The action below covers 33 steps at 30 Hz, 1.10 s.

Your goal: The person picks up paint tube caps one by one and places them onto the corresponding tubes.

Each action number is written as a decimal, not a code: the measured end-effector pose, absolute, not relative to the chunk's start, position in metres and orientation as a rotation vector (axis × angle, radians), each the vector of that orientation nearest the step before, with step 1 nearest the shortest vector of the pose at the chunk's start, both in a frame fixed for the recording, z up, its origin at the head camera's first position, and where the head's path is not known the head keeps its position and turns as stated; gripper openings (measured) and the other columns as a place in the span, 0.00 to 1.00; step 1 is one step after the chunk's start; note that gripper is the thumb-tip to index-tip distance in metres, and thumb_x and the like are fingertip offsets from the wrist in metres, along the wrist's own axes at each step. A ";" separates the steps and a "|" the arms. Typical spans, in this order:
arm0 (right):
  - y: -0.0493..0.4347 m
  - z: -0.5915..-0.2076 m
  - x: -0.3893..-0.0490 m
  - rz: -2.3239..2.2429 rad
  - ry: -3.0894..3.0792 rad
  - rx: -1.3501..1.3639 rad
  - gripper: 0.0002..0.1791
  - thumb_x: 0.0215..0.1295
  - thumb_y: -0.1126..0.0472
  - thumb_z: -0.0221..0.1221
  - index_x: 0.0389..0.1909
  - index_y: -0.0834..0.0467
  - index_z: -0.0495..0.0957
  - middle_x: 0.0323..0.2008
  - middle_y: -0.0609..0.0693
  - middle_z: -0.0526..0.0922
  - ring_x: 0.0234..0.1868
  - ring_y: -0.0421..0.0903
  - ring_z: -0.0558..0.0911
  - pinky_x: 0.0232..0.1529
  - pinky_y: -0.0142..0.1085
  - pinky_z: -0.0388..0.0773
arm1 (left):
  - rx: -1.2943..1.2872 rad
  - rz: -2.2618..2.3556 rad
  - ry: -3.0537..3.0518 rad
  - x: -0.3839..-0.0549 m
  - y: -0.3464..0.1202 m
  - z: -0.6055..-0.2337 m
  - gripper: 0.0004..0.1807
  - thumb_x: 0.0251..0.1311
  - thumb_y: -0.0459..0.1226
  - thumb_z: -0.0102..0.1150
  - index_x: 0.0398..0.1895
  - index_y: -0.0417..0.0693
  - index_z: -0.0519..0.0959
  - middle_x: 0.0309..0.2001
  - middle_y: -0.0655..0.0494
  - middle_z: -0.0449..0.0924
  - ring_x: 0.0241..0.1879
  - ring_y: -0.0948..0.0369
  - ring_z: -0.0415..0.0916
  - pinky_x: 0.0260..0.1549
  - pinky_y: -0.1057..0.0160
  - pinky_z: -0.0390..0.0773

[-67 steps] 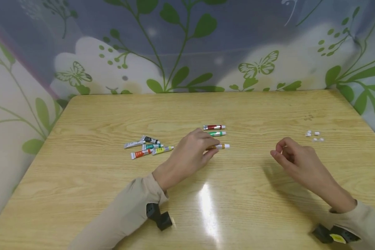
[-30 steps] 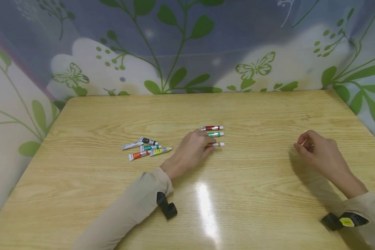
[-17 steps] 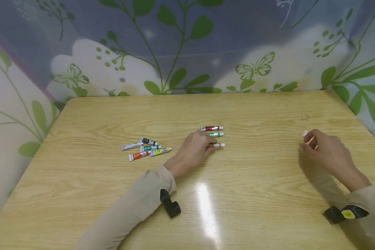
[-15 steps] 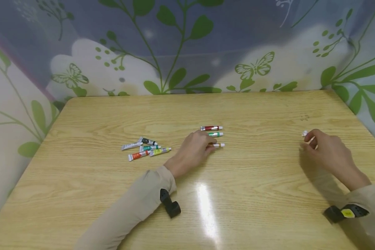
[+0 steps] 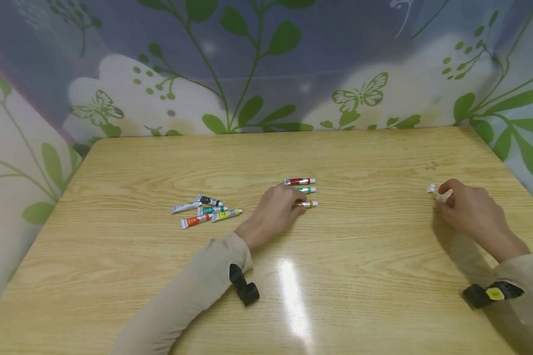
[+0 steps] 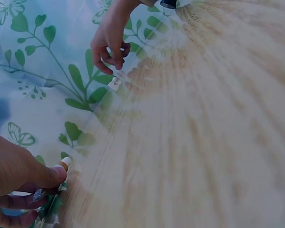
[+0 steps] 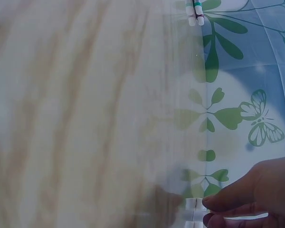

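Note:
My left hand (image 5: 275, 212) pinches a small ochre paint tube (image 5: 310, 204) between thumb and fingers, its white cap pointing right. Just beyond, a green paint tube (image 5: 308, 190) and a red paint tube (image 5: 299, 181) lie parallel to it, the green one partly hidden by the hand. My right hand (image 5: 475, 212) is low over the table at the right, thumb and forefinger bent with a gap between their tips. Its fingertips are right at several small white cap-like pieces (image 5: 432, 188). In the right wrist view, the white pieces (image 7: 194, 205) stand beside the thumb tip.
On the left lies a loose pile of paint tubes: a grey-white tube (image 5: 185, 207), a black tube (image 5: 209, 200), a teal tube (image 5: 210, 210), an orange tube (image 5: 195, 221) and a yellow tube (image 5: 226, 215). Small marks (image 5: 431, 166) show on the wooden table (image 5: 360, 276) at the back right.
My right hand has moved right to the small white pieces, its thumb and forefinger parting a little. The left hand stays on the ochre paint tube, which now lies close to the green one.

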State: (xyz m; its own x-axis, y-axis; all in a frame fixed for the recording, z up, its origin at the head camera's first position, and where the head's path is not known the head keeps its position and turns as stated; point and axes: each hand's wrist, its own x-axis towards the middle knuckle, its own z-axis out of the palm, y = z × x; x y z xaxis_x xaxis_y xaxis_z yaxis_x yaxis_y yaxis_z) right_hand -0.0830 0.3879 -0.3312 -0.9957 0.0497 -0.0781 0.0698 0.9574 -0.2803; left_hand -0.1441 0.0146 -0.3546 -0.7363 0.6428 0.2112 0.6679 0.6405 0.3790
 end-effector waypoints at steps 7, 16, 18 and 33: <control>0.388 -0.330 -0.086 -0.422 3.002 0.097 0.16 0.65 0.62 0.53 0.49 0.69 0.68 0.37 0.69 0.79 0.32 0.61 0.79 0.19 0.44 0.72 | -1.088 -0.692 -2.807 -0.147 0.015 -0.356 0.08 0.61 0.36 0.64 0.42 0.43 0.86 0.38 0.53 0.86 0.33 0.63 0.79 0.33 0.68 0.76; 0.390 -0.328 -0.086 -0.415 2.994 0.099 0.18 0.62 0.67 0.52 0.51 0.70 0.67 0.37 0.68 0.78 0.33 0.61 0.79 0.19 0.44 0.72 | -1.077 -0.680 -2.788 -0.149 0.015 -0.358 0.09 0.62 0.36 0.63 0.42 0.43 0.86 0.37 0.53 0.85 0.32 0.64 0.77 0.32 0.69 0.75; 0.390 -0.328 -0.087 -0.419 2.995 0.097 0.18 0.63 0.66 0.52 0.51 0.70 0.67 0.37 0.68 0.78 0.33 0.61 0.79 0.19 0.44 0.72 | -1.078 -0.682 -2.782 -0.149 0.015 -0.358 0.09 0.62 0.36 0.63 0.42 0.43 0.86 0.36 0.54 0.85 0.31 0.64 0.76 0.32 0.68 0.74; 0.392 -0.335 -0.088 -0.446 3.041 0.032 0.11 0.62 0.66 0.54 0.42 0.69 0.71 0.32 0.65 0.80 0.30 0.59 0.79 0.19 0.43 0.71 | -1.097 -0.642 -2.747 -0.149 0.018 -0.357 0.06 0.61 0.34 0.63 0.38 0.45 0.87 0.34 0.55 0.85 0.36 0.61 0.78 0.38 0.63 0.77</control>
